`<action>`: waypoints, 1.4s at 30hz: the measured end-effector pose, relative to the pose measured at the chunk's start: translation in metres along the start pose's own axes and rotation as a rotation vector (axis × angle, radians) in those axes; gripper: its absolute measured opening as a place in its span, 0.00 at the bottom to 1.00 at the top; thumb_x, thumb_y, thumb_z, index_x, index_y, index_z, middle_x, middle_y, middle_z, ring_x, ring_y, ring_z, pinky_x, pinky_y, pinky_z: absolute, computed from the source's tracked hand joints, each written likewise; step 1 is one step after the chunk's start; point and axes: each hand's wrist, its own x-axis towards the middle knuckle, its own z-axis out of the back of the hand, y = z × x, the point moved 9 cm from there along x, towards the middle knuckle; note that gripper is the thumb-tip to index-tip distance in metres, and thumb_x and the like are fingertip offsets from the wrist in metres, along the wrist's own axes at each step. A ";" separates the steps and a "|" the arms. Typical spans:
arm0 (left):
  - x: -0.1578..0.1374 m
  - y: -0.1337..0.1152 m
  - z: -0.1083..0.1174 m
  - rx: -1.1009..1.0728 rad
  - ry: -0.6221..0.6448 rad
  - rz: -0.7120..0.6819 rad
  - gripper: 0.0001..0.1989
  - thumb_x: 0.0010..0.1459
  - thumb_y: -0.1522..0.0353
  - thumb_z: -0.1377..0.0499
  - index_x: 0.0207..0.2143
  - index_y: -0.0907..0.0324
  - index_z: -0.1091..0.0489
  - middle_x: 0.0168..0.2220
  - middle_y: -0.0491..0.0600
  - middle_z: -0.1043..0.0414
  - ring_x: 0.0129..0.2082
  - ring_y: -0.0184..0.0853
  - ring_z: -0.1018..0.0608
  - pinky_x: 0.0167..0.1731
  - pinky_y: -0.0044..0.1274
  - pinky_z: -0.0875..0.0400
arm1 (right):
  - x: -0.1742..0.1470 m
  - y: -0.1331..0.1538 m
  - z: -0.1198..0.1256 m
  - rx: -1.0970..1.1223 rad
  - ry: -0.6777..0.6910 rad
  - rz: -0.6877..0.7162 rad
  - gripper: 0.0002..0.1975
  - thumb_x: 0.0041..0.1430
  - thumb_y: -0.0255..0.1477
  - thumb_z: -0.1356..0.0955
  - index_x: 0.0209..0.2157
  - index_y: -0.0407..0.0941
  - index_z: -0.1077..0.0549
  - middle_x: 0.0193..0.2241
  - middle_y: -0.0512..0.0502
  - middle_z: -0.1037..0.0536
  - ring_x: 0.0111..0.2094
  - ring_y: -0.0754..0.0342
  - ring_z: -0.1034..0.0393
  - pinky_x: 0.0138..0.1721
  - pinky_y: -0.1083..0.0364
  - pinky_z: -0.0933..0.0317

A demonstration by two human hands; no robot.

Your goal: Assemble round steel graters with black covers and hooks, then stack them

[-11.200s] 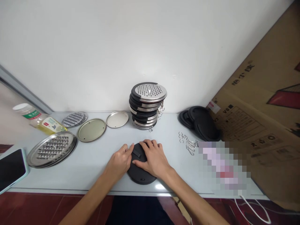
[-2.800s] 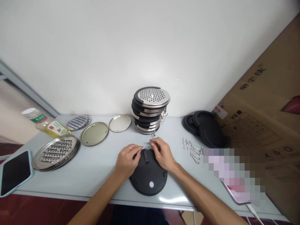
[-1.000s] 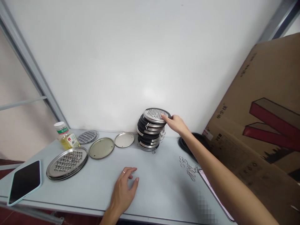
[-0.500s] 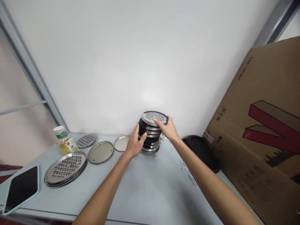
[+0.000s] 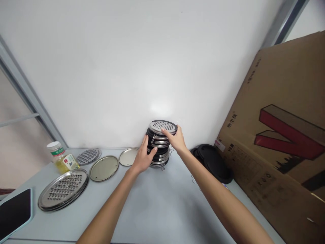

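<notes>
A tall stack of round metal plates and black rings (image 5: 160, 156) stands on the table near the white wall. On top lies a round perforated metal plate (image 5: 159, 125) with a black rim on its far and right side. My right hand (image 5: 177, 138) grips this plate at its right edge, thumb over the top face and fingers around the far side, partly hidden. My left hand (image 5: 145, 156) rests against the left front of the stack, fingers stretched up and thumb apart. Small wire hooks (image 5: 153, 139) hang from the stack's side.
Left on the table are round grater plates (image 5: 64, 186), a plain round plate (image 5: 104, 168), a smaller plate (image 5: 127, 157), thin slotted discs (image 5: 88, 156), a jar (image 5: 62, 157) and a phone (image 5: 15, 211). Black round pieces (image 5: 214, 162) lie beside a large cardboard box (image 5: 279, 135) at right.
The view has shifted slightly, so everything appears a little further left. Both hands keep nearly the same hold at the stack.
</notes>
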 end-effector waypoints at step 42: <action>-0.173 0.089 0.006 0.518 0.006 -0.017 0.27 0.64 0.64 0.46 0.65 0.52 0.45 0.68 0.52 0.46 0.65 0.44 0.37 0.61 0.41 0.37 | -0.057 -0.151 0.160 -0.987 0.058 0.000 0.27 0.51 0.41 0.30 0.50 0.41 0.29 0.50 0.32 0.29 0.53 0.31 0.37 0.47 0.37 0.40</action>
